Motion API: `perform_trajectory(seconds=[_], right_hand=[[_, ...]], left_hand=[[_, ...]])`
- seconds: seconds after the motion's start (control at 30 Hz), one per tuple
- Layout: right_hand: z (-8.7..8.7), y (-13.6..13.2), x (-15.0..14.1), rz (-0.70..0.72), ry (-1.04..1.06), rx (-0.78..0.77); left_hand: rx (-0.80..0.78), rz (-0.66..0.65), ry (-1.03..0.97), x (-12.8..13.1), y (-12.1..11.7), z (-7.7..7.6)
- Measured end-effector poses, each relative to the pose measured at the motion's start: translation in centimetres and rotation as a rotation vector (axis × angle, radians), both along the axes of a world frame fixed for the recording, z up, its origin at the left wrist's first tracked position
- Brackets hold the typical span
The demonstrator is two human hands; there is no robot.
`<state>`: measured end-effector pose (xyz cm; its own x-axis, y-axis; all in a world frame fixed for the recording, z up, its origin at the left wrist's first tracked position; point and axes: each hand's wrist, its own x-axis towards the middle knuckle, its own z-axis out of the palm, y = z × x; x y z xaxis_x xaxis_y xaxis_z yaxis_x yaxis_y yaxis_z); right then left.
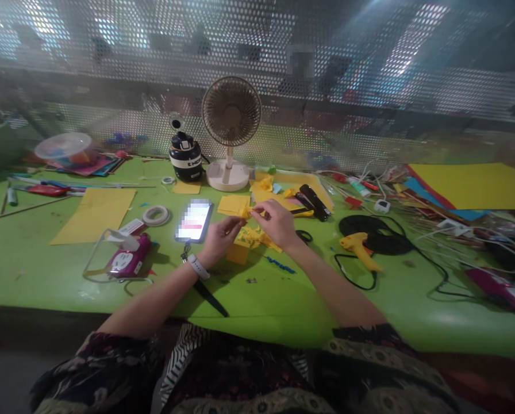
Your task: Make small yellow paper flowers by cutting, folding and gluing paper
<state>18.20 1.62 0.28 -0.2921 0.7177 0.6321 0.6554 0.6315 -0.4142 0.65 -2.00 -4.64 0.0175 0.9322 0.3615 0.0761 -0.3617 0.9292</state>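
Above the middle of the green table (pixel 162 293), both hands pinch a small piece of yellow paper (pixel 245 213) between them. My left hand (pixel 219 238), with a pale band on its wrist, has thumb and fingers closed on the paper's left side. From the other side my right hand (pixel 278 221) grips its edge with the fingertips. Under them lies a heap of cut yellow paper pieces (pixel 253 236). Flat yellow sheets (pixel 231 203) rest just behind the left fingers. A lit phone (pixel 193 221) lies beside my left hand. A black stapler (pixel 315 202) is beyond my right hand.
A fan (pixel 231 112) and a dark jug (pixel 185 161) stand at the back. A purple power strip (pixel 132 259) and a tape roll (pixel 156 215) lie left. Right are a yellow glue gun (pixel 361 252), a black cable coil (pixel 373 233) and coloured sheets (pixel 477 187).
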Motion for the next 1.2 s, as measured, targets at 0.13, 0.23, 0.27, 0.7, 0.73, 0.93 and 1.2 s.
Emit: perform_trajectory(seconds=[0.13, 0.23, 0.27, 0.7, 0.73, 0.93, 1.2], right_hand=[[0.1, 0.0, 0.0, 0.009, -0.016, -0.001], [0.2, 0.0, 0.1, 0.01, -0.026, 0.004], [0.2, 0.0, 0.1, 0.013, -0.031, 0.007], [0.2, 0.4, 0.5, 0.043, -0.144, 0.161], [0.2, 0.4, 0.5, 0.035, -0.152, 0.179], [0.5, 0.2, 0.4, 0.057, -0.195, 0.231], [0.3, 0.3, 0.3, 0.1, -0.236, 0.236]], left_hand=[[0.014, 0.028, 0.062, -0.1, -0.1, 0.1], [0.011, 0.008, 0.048, -0.2, 0.0, -0.1], [0.012, -0.001, 0.04, -0.2, 0.1, -0.2], [-0.016, -0.025, -0.015, -0.2, 0.0, 0.3], [-0.018, -0.026, -0.03, -0.2, 0.0, 0.4], [-0.037, -0.061, -0.08, -0.2, 0.1, 0.5], [0.007, -0.051, 0.035, -0.4, 0.1, 0.1]])
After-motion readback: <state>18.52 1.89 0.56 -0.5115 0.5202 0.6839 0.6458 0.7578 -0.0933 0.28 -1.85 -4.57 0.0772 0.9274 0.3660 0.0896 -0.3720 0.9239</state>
